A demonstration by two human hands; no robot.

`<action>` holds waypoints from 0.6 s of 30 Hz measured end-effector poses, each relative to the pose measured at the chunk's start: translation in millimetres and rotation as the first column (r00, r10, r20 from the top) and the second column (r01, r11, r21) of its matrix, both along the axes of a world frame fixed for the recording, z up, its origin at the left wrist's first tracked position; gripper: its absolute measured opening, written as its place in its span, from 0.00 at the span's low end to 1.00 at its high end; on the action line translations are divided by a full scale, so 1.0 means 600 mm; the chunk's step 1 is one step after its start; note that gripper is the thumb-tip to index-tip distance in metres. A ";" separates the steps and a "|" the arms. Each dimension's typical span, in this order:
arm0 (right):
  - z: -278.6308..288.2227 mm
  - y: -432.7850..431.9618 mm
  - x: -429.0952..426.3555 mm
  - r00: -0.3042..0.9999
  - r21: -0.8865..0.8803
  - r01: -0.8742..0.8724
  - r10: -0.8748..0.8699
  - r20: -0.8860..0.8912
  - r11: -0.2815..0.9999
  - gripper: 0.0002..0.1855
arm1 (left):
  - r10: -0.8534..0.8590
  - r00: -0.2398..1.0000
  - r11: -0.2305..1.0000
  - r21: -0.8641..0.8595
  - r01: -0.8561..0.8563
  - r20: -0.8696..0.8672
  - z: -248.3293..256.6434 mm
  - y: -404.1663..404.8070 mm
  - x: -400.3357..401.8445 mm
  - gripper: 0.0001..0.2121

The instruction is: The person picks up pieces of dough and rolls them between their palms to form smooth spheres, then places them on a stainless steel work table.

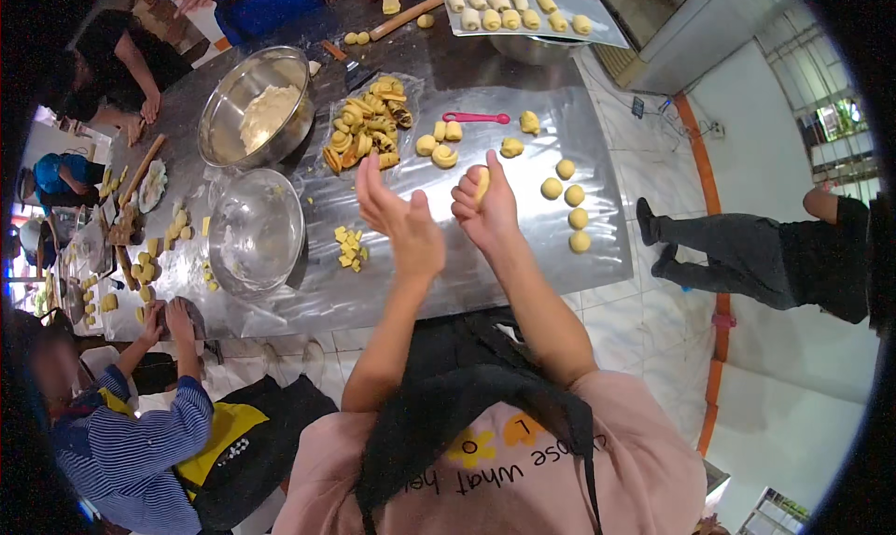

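My right hand (483, 199) is curled around a piece of yellow dough (483, 183), thumb pointing up, above the steel table. Beside it my left hand (399, 220) is raised with fingers extended and nothing in it. To the right of my hands, several round dough balls (578, 218) lie in a curved row. Beyond my right hand are two rough dough lumps (512, 148) and a cluster of rolled dough pieces (444, 156). A pink measuring spoon (476, 117) rests behind them. Small yellow cubes (348, 246) sit left of my left hand.
A clear bowl (256, 234) and a steel bowl of pale dough (269, 118) stand at left. Twisted filled dough pieces (367, 125) lie on plastic film. A tray of rolls (518, 17) rests on a bowl at the back. Co-workers' hands (170, 319) work along the table's left side.
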State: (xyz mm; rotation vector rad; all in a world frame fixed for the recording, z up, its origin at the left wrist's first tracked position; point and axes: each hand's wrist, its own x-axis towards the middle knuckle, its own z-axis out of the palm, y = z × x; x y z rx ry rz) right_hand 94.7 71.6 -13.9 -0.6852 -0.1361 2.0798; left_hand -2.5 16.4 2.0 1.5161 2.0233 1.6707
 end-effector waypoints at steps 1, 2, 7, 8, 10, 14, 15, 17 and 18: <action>0.005 0.006 0.008 0.989 0.023 -0.081 0.083 -0.122 0.996 0.23 | 0.004 1.000 1.000 -0.023 -0.003 0.029 0.007 -0.003 -0.009 0.23; 0.006 0.005 0.003 0.999 -0.029 0.014 -0.013 0.042 0.999 0.25 | 0.034 0.997 0.998 -0.049 -0.031 0.065 0.005 -0.003 -0.012 0.20; -0.010 0.003 0.022 0.993 0.177 -0.111 0.117 -0.022 0.978 0.22 | -0.162 0.865 0.964 -0.110 0.242 0.475 -0.010 -0.003 -0.007 0.18; -0.027 0.007 0.033 0.948 0.393 -0.234 0.299 -0.111 0.889 0.23 | -0.249 0.662 0.932 -0.010 0.362 0.707 -0.008 -0.001 0.002 0.17; -0.019 -0.021 -0.004 0.945 0.529 -0.261 0.100 0.313 0.808 0.26 | -0.319 0.474 0.930 0.173 0.326 0.821 -0.012 0.008 0.014 0.17; 0.044 -0.089 -0.012 0.722 0.625 -0.604 0.008 0.692 0.495 0.35 | -0.336 0.526 0.941 0.251 0.229 0.781 -0.004 0.019 0.010 0.16; 0.037 -0.091 -0.016 0.845 0.727 -0.461 0.003 0.534 0.508 0.35 | -0.337 0.523 0.940 0.249 0.234 0.783 0.003 0.024 0.011 0.16; 0.029 -0.078 0.006 0.766 0.654 -0.445 -0.118 0.632 0.612 0.35 | -0.176 0.316 0.984 0.155 0.090 0.932 0.015 0.036 0.012 0.11; 0.047 -0.071 0.014 0.859 0.666 -0.226 -0.177 0.481 0.711 0.34 | -0.148 0.272 0.989 0.144 0.036 0.951 0.007 0.041 -0.001 0.13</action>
